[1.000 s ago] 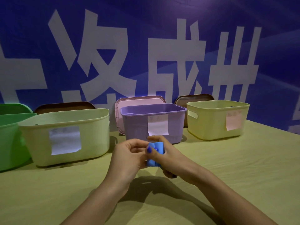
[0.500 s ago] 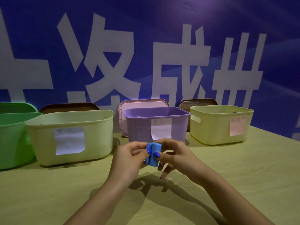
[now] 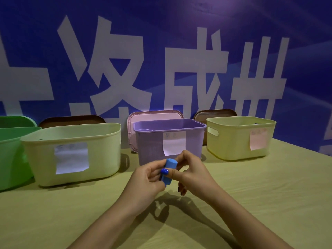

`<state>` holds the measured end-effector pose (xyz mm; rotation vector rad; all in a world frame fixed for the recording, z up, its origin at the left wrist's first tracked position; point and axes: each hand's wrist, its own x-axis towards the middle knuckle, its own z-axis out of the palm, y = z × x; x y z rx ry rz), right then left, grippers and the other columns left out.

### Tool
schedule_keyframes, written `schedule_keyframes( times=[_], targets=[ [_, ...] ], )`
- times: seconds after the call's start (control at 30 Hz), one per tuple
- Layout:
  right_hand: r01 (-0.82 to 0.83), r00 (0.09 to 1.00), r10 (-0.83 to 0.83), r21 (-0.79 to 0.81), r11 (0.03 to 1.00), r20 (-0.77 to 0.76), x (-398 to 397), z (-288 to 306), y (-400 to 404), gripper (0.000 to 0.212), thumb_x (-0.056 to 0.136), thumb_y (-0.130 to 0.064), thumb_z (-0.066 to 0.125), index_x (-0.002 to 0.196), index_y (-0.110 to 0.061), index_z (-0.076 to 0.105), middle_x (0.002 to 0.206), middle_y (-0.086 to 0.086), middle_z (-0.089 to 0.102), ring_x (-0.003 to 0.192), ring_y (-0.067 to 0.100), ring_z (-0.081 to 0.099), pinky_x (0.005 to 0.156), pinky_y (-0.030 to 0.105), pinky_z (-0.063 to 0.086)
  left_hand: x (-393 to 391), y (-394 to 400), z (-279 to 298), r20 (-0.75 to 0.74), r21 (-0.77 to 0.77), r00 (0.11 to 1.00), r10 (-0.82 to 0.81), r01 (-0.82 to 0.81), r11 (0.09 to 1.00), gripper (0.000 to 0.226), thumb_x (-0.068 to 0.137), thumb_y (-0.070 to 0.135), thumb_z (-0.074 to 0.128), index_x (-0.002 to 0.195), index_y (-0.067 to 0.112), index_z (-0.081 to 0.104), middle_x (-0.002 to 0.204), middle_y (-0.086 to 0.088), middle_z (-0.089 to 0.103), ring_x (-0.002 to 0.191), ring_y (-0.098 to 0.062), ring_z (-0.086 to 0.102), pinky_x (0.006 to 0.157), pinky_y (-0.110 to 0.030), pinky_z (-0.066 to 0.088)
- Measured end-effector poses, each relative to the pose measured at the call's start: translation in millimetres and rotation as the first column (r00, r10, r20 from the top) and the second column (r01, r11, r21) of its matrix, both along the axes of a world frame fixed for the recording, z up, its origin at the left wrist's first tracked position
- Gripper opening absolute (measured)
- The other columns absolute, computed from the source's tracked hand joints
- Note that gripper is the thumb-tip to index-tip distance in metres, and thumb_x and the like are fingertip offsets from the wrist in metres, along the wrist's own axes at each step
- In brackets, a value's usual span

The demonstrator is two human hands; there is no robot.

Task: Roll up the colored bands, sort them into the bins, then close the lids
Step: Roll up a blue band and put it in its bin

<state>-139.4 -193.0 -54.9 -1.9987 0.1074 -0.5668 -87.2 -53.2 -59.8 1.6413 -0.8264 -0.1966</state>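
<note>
Blue rolled band (image 3: 168,172): we pinch it upright between left hand (image 3: 146,178) and right hand (image 3: 193,172), above our worktop (image 3: 251,194), before purple bin (image 3: 152,141).

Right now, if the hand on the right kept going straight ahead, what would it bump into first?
Probably the purple bin. The right hand, holding the blue roll together with the left hand, sits just in front of its labelled wall. The depth between them is hard to judge from one view.
</note>
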Motion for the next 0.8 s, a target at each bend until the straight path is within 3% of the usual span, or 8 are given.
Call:
schedule_keyframes(
  times=[0.1,0.2,0.33,0.5,0.63,0.8],
  targets=[
    [0.015,1.0,-0.015,-0.024,1.0,-0.01,2,-3,3,0.032,0.078,-0.033,0.073,0.085,-0.017,0.046,0.087,0.006,0.061,0.044,0.007,0.053,0.042,0.021,0.044,3,-1,-5,0.102,0.033,0.992,0.071,-0.074,0.997,0.054,0.079,-0.004,0.068,0.124,0.023,0.059,0.109,0.012,0.069,0.101,-0.002,0.065,0.088,-0.02,0.052],
    [0.036,0.999,-0.036,-0.072,0.997,0.008,4,-7,4,0.034,0.077,-0.036,0.074,0.087,-0.016,0.047,0.083,0.007,0.062,0.05,0.009,0.055,0.044,0.018,0.044,4,-2,-7,0.143,-0.014,0.98,0.14,-0.14,0.99,0.048,0.078,-0.004,0.069,0.118,0.023,0.063,0.096,0.015,0.071,0.089,0.001,0.068,0.075,-0.012,0.053],
    [-0.026,1.0,0.026,-0.047,0.999,-0.001,7,-8,-1,0.03,0.079,-0.038,0.07,0.09,-0.019,0.05,0.09,0.004,0.063,0.067,0.013,0.059,0.054,0.017,0.046,3,-1,-5,0.164,-0.02,0.984,0.071,-0.069,0.997,0.042,0.081,-0.007,0.063,0.108,0.025,0.066,0.079,0.021,0.072,0.083,0.004,0.068,0.067,-0.006,0.048],
    [-0.131,0.991,0.129,0.102,0.986,0.02,10,-7,-8,0.012,0.088,-0.02,0.063,0.1,-0.018,0.062,0.096,0.005,0.067,0.08,0.013,0.063,0.066,0.021,0.052,9,-3,-13,0.222,0.039,0.97,0.103,-0.114,0.993,0.038,0.088,0.0,0.059,0.106,0.034,0.061,0.084,0.027,0.067,0.09,0.008,0.064,0.073,-0.005,0.047],
    [-0.133,0.991,0.136,0.185,0.974,-0.007,11,-11,-10,0.012,0.087,-0.013,0.064,0.099,-0.011,0.065,0.094,0.01,0.068,0.082,0.016,0.064,0.07,0.022,0.054,14,-5,-22,0.221,0.092,0.969,0.114,-0.137,0.986,0.033,0.089,0.001,0.058,0.106,0.028,0.064,0.094,0.018,0.068,0.093,0.007,0.064,0.077,-0.009,0.049],
    [-0.169,0.985,0.172,0.098,0.981,-0.026,12,-13,-9,0.012,0.085,-0.008,0.066,0.094,-0.014,0.062,0.093,0.007,0.065,0.083,0.013,0.061,0.078,0.024,0.054,18,-3,-24,0.142,0.016,0.977,0.158,-0.162,0.987,0.034,0.079,-0.003,0.069,0.094,0.027,0.071,0.088,0.01,0.074,0.086,-0.001,0.069,0.079,-0.017,0.054]
  ],
)
